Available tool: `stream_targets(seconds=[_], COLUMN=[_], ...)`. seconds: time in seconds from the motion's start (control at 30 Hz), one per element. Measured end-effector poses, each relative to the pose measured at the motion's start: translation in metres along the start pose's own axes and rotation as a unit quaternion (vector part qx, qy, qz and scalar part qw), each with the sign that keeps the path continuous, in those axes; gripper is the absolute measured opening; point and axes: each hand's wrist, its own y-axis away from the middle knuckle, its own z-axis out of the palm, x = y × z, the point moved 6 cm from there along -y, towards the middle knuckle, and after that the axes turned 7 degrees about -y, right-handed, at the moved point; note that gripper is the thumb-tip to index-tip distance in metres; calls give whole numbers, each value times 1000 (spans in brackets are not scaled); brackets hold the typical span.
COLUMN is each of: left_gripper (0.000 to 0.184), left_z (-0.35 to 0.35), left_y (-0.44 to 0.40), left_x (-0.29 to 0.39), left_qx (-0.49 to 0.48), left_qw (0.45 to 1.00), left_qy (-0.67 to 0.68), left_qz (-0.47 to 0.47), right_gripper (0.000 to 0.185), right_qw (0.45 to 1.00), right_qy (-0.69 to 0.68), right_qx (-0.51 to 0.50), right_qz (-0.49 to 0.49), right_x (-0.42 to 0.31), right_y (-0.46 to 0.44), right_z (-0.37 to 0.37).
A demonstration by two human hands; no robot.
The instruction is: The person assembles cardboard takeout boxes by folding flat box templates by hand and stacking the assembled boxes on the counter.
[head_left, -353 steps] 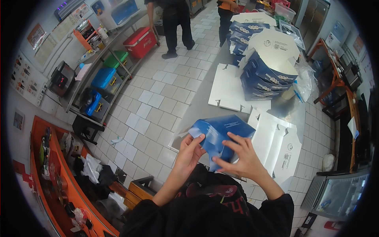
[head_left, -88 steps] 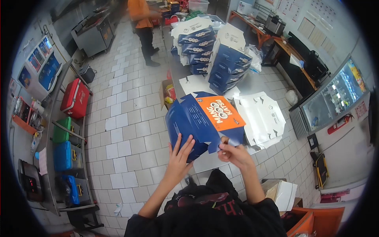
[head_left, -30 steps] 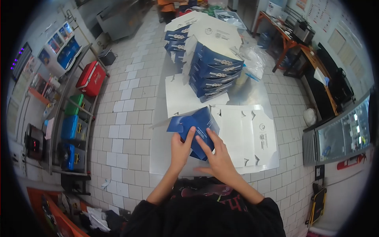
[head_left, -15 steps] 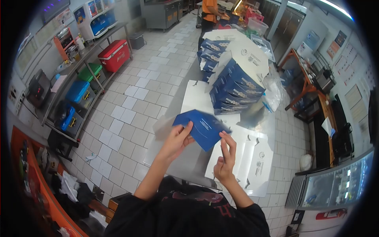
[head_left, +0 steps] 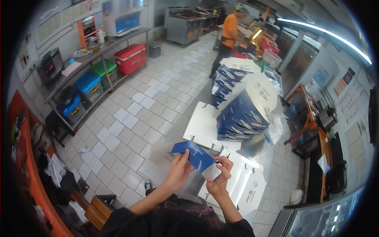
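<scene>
A blue carton (head_left: 195,156) is held up above the near end of the metal table. My left hand (head_left: 180,169) grips its lower left side, with the thumb on the blue face. At the carton's right corner is my right hand (head_left: 220,175), fingers curled close to the edge; whether they pinch it is hard to tell. Flat white cartons (head_left: 246,179) lie on the table just right of my right hand. Behind the held carton, another flat white sheet (head_left: 200,125) rests beside a tall stack of folded blue cartons (head_left: 242,116).
A second carton stack (head_left: 229,79) stands farther back, near a person in an orange top (head_left: 229,31). Clear plastic bags (head_left: 279,124) lie at the table's right edge. A wooden stool (head_left: 98,211) is at the lower left. Left stands a metal shelf (head_left: 89,59) with a red cooler (head_left: 130,59).
Over the last half second the view has tilted up, bringing more of the person in orange into sight. The carton stays in my left hand; my right hand's fingers have curled more at its corner.
</scene>
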Motion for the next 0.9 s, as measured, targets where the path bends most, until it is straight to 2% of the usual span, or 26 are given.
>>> stream_targets(seconds=[0.03,0.07,0.13,0.17,0.2,0.3,0.33,0.4,0.47,0.53,0.6,0.67,0.73,0.8,0.83,0.9], left_gripper=[24,24,25,24,24,25,25,22,19,18,19,23,23,24,26,26], left_z=[-2,-3,3,7,9,7,0,-14,-7,-20,-13,-10,-6,-2,-9,-15], left_y=[-1,0,5,7,7,5,1,-6,-3,-3,-2,8,11,12,9,8], left_x=[-2,-2,0,1,1,-1,-1,1,2,-13,-18,-16,-14,-9,-12,-18], left_qx=[-3,2,19,16,13,30,31,36,22,81,52,68,41,38,2,15], left_qw=[1000,1000,999,999,999,995,994,992,993,991,993,987,992,997,998,997], left_qy=[13,16,24,29,32,-92,-93,-116,-112,-102,-100,-129,-106,-57,-62,-76], left_qz=[1,13,13,15,22,32,37,20,16,18,31,68,52,36,-7,-17], right_gripper=[45,45,36,31,31,36,36,35,37,38,36,36,35,36,36,36], right_qw=[999,999,992,990,991,988,988,990,992,991,991,988,986,990,990,988], right_qy=[-41,-50,79,91,92,77,74,12,34,66,76,93,89,83,82,75], right_qx=[19,13,-86,-86,-87,-44,-44,-97,-81,-51,-27,-32,-14,-25,-23,-22], right_qz=[-7,-14,42,61,53,130,126,100,95,105,105,122,140,113,113,136], right_x=[1,-1,-6,-10,-11,-4,-6,-12,-21,-17,-17,-17,-15,-16,-15,-11], right_y=[0,-3,-15,-20,-20,-1,5,13,12,12,9,9,9,8,9,12], right_z=[0,0,3,3,7,6,3,4,6,6,4,9,8,8,8,10])
